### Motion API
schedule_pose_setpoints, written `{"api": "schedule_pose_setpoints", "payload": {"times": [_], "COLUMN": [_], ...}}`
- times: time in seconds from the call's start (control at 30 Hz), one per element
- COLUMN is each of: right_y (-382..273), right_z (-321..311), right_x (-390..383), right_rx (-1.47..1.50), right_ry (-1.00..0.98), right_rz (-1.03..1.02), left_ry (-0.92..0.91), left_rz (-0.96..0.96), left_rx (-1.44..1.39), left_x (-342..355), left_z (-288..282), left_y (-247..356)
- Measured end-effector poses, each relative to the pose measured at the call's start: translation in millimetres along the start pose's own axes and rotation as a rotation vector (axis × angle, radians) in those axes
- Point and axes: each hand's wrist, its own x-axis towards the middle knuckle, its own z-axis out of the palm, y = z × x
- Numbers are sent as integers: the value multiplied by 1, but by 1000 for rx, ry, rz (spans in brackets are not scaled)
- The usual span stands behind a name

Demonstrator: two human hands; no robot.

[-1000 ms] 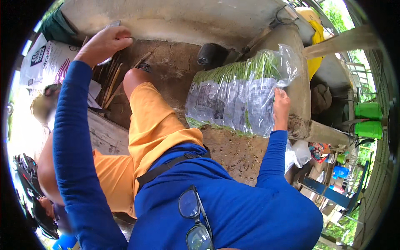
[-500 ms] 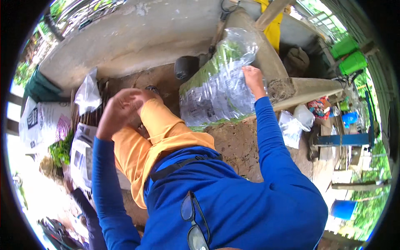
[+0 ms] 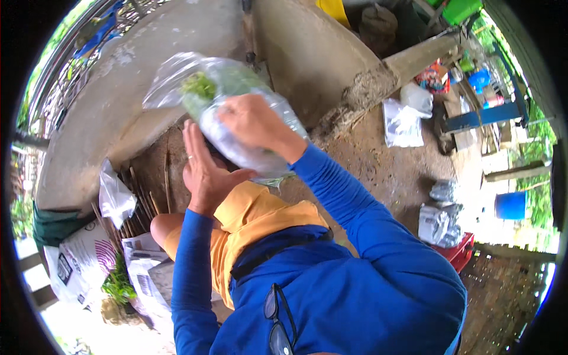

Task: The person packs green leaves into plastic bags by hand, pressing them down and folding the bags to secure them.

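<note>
A clear plastic bag (image 3: 228, 142) of leafy greens is held up in front of me, tilted, its greens (image 3: 200, 86) showing toward the far end. My right hand (image 3: 251, 121) is closed on the upper side of the bag, knuckles up and slightly blurred. Below the bag's left side, my left hand (image 3: 204, 177) has its fingers stretched out and its thumb pointing right toward the bag. It grips nothing, and whether it touches the plastic I cannot tell.
A low, curved concrete wall (image 3: 142, 65) runs beyond the bag. To the left lie a white plastic bag (image 3: 115, 195), thin sticks and a bunch of green leaves (image 3: 120, 284). Rightward are white bags (image 3: 405, 121), a red crate (image 3: 460, 254) bearing filled bags, and a blue bucket (image 3: 512, 205).
The bag has come off the ledge on the right and moved left, in my right hand. My left hand has shifted right to beside it, fingers now extended. The view has turned somewhat.
</note>
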Motion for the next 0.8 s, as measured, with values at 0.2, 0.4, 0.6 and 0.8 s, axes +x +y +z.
{"api": "schedule_pose_setpoints", "payload": {"times": [0.2, 0.4, 0.6, 0.8], "right_y": [-50, -77, -23, -18], "right_z": [49, 92, 96, -24], "right_x": [-6, -9, -22, -75], "right_rx": [220, -142, -277, 55], "right_ry": [-269, -167, -378, -13], "right_rz": [-177, -69, -68, -285], "left_ry": [113, 13, -91, 16], "left_rz": [73, -1, 154, 343], "left_rx": [-196, -87, 19, 113], "left_x": [0, -1, 20, 31], "left_z": [-2, -17, 13, 15], "left_y": [-60, -88, -97, -118]}}
